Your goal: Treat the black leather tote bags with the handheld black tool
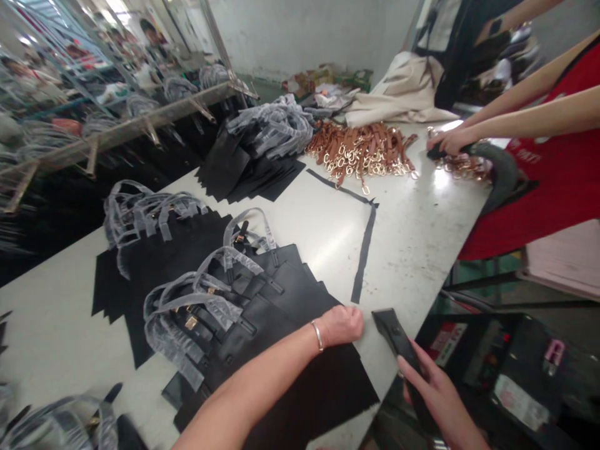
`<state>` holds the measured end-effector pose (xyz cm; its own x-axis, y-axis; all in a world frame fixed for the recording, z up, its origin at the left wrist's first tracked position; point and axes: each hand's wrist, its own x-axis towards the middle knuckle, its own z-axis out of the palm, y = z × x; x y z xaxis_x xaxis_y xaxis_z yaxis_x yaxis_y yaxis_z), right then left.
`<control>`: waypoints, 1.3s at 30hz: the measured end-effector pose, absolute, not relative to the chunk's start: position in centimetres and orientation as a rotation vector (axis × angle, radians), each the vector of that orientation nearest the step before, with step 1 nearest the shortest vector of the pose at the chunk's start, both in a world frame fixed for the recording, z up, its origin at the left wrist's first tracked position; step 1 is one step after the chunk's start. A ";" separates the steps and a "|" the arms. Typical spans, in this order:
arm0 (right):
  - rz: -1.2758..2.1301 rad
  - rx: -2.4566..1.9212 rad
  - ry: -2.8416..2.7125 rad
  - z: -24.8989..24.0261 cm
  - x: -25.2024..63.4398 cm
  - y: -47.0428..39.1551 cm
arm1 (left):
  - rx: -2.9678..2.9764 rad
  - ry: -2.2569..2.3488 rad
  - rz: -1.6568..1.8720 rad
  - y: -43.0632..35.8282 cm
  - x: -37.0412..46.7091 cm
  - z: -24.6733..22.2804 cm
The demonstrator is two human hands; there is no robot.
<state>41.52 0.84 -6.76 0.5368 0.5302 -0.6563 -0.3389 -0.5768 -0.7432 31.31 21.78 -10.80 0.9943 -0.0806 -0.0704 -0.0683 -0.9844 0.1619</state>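
Note:
My left hand point(343, 325), with a silver bangle at the wrist, is closed in a fist above the right edge of a stack of black bag panels point(281, 306). Whatever its curled fingers may hold is hidden. Clear-wrapped handles point(220, 306) with gold fittings lie across those panels. To the right, my right hand point(429, 381) grips a long black tool with a flat, flared end point(391, 325). That end points up and left, near my left fist, over the pale tabletop point(412, 250); its exact kind I cannot tell.
More black panels with wrapped handles point(159, 231) lie at the left and far side. Brown straps with gold clasps point(365, 150) are heaped at the back. Black tape point(365, 250) marks the table. Across the right corner, a co-worker's hands point(452, 140) hold a dark, curved thing.

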 end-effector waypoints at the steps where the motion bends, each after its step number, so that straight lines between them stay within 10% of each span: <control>1: 1.176 -1.842 -0.161 -6.8 41.4 0.9 | 2.931 0.034 -0.088 22.1 31.1 -10.7; 5: 1.165 -1.824 -0.172 -7.0 41.0 0.9 | 2.600 0.577 0.005 23.2 29.9 -10.9; 39: 1.118 -2.004 -0.288 -5.2 40.6 1.0 | 1.899 0.564 -0.016 19.8 29.1 -9.6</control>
<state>40.64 1.02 -5.21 0.5828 0.5369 -0.6100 -0.1758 -0.6495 -0.7397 29.15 19.84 -9.63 0.8864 0.3747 -0.2718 0.3892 -0.2856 0.8758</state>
